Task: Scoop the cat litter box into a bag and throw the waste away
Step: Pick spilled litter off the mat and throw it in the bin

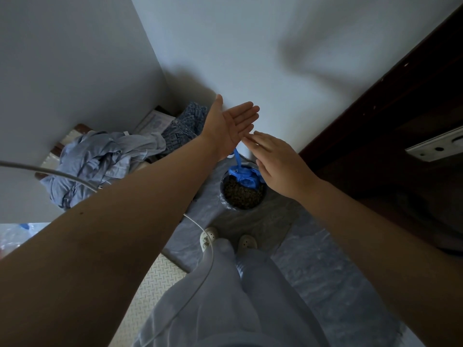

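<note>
A round dark bin (226,200) stands on the floor ahead of my feet, filled with brownish granules. On the granules at its far side lies a crumpled blue bag (246,175). My left hand (231,126) is stretched out above the bin, palm turned up, fingers straight and holding nothing. My right hand (278,162) hovers over the bin's right side, palm down, fingers straight, its fingertips meeting the left hand's fingertips. Neither hand touches the bag or the bin.
A clear plastic sheet (320,266) covers the floor. A pile of bluish clothes (105,159) lies on a low piece of furniture at left. A dark wooden door (390,126) stands at right. A white cable (195,291) hangs past my legs; my slippers (246,242) face the bin.
</note>
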`<action>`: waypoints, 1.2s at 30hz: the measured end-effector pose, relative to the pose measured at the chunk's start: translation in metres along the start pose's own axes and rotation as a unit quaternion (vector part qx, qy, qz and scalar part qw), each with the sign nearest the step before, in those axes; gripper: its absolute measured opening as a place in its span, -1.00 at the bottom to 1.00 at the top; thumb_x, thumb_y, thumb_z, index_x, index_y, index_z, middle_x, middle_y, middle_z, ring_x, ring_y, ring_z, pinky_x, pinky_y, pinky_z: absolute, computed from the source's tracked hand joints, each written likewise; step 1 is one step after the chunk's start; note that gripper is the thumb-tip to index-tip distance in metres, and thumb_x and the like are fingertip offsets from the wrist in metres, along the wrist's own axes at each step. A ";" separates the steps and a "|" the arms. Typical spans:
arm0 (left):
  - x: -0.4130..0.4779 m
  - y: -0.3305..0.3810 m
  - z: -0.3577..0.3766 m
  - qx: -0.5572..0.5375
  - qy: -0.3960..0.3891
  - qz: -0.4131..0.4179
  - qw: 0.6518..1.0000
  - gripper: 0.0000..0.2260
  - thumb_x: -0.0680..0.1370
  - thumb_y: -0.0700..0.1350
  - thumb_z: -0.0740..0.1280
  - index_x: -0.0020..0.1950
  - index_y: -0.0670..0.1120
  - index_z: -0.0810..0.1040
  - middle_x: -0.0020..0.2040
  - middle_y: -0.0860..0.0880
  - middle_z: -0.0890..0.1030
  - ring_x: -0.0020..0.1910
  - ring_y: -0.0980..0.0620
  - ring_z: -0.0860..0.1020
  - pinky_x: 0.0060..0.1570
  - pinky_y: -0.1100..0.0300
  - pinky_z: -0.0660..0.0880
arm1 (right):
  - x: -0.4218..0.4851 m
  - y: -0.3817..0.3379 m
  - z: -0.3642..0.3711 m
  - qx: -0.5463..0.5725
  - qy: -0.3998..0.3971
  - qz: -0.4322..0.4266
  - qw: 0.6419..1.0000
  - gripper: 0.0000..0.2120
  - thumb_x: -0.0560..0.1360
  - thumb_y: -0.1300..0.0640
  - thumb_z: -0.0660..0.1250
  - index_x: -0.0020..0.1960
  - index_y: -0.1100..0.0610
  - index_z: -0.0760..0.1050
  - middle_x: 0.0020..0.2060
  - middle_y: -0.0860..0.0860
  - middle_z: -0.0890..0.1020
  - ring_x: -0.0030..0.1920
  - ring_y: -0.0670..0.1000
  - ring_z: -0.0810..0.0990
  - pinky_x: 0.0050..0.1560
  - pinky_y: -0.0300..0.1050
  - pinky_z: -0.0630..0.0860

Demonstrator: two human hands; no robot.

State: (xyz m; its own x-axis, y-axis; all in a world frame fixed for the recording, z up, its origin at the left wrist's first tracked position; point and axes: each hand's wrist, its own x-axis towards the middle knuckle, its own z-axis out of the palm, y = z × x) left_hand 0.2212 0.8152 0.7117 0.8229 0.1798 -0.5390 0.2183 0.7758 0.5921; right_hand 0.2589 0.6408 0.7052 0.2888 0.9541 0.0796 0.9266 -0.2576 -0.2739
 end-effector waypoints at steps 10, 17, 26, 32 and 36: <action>-0.001 -0.001 0.009 0.006 0.006 -0.004 1.000 -0.33 0.61 0.26 -0.13 0.26 -0.23 0.50 0.24 -0.17 0.57 0.27 -0.08 0.51 0.31 0.08 0.38 | 0.015 -0.013 0.000 0.020 0.021 -0.028 0.999 -0.52 0.55 0.23 0.13 0.47 0.24 0.27 0.41 0.12 0.37 0.40 0.07 0.35 0.39 -0.12 0.27; 0.003 -0.002 0.011 0.050 0.008 0.001 0.999 -0.32 0.61 0.26 -0.16 0.33 -0.20 0.46 0.26 -0.12 0.56 0.28 -0.04 0.50 0.27 0.11 0.39 | -0.001 -0.005 0.004 0.009 0.004 -0.019 1.000 -0.50 0.51 0.31 0.24 0.45 0.27 0.30 0.41 0.13 0.38 0.40 0.09 0.35 0.39 -0.09 0.26; 0.007 -0.008 0.020 0.051 0.017 -0.004 0.999 -0.36 0.62 0.24 -0.12 0.27 -0.21 0.50 0.26 -0.14 0.55 0.34 -0.07 0.44 0.36 0.01 0.31 | 0.013 0.001 0.001 0.024 0.025 -0.005 0.999 -0.48 0.54 0.25 0.14 0.49 0.24 0.21 0.46 0.13 0.30 0.46 0.09 0.27 0.44 -0.09 0.24; 0.010 -0.008 0.016 0.107 0.025 0.007 0.994 -0.33 0.61 0.26 -0.17 0.35 -0.16 0.45 0.31 -0.09 0.53 0.35 -0.04 0.43 0.40 0.05 0.25 | -0.005 0.004 0.013 0.021 -0.017 -0.004 1.000 -0.48 0.53 0.26 0.24 0.47 0.23 0.26 0.45 0.13 0.32 0.43 0.11 0.32 0.38 -0.01 0.32; 0.009 -0.014 0.012 0.096 0.009 -0.001 0.995 -0.34 0.61 0.26 -0.18 0.38 -0.16 0.41 0.35 -0.12 0.49 0.33 -0.07 0.43 0.40 -0.02 0.26 | -0.009 0.009 0.002 0.037 0.031 0.021 0.999 -0.49 0.50 0.31 0.27 0.44 0.26 0.31 0.41 0.17 0.37 0.37 0.13 0.39 0.33 -0.03 0.38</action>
State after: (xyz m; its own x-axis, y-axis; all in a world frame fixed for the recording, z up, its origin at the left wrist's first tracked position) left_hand 0.2326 0.7989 0.7061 0.8128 0.1914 -0.5502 0.3169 0.6472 0.6933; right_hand 0.2644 0.6302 0.6998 0.3433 0.9310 0.1244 0.8935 -0.2828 -0.3489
